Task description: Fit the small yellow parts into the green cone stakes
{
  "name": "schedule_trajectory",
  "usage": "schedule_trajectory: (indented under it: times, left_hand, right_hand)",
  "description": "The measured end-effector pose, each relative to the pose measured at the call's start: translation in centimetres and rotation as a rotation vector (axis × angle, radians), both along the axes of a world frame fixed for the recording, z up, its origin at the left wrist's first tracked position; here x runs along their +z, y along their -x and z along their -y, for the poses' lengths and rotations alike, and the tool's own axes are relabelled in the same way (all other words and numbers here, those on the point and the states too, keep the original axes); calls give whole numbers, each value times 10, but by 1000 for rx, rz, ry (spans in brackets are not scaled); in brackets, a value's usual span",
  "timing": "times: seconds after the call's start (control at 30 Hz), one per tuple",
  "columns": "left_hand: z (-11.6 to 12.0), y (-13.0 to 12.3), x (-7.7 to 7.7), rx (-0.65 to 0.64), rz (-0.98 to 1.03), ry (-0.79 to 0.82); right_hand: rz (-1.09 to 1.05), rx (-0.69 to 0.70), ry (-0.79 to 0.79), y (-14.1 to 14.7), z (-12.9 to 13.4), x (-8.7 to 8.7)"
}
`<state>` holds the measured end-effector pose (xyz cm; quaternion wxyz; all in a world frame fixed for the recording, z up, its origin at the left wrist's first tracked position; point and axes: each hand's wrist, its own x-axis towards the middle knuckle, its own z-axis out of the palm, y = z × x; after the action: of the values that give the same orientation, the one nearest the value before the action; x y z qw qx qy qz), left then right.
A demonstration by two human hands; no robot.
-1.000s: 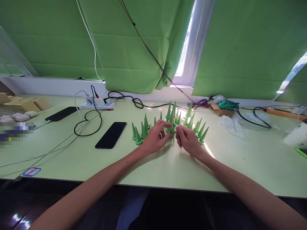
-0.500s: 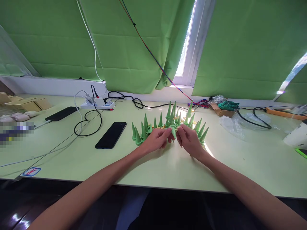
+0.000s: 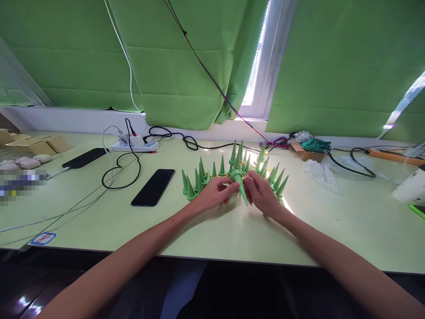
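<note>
A green plastic spike (image 3: 242,189) with a collared, wider top is held between my hands, its point slanting down toward me. My left hand (image 3: 215,193) pinches it near the collar from the left. On the right side, my right hand (image 3: 263,192) is closed at the collar, where a small yellowish piece shows by the fingertips; the fingers hide most of it. Behind and beside my hands stand several similar green spikes (image 3: 190,189), points up, on the table. Small yellowish pieces (image 3: 257,167) lie among them, partly hidden.
A black phone (image 3: 153,187) lies left of my hands. Farther back are a power strip (image 3: 135,145), looped black cables (image 3: 191,142) and a dark slab (image 3: 86,158) with a white cable. To the right are a small cardboard box (image 3: 307,153) and clear plastic bags (image 3: 321,176).
The held spike has turned so that its length shows, pointing down and slightly right. My left fingers have shifted lower along its side. My right hand stays nearly in place.
</note>
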<state>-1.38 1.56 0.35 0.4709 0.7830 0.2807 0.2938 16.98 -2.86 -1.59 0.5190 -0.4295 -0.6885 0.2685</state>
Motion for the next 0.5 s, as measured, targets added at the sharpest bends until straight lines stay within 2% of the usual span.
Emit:
schedule_trajectory:
  times: [0.2,0.5]
  left_hand:
    - [0,1,-1,15,7,-33]
    - [-2,1,-3,27,50,-184]
  right_hand:
    - [17,-9,22,0,1,1]
    - [-2,30,55,0,1,3]
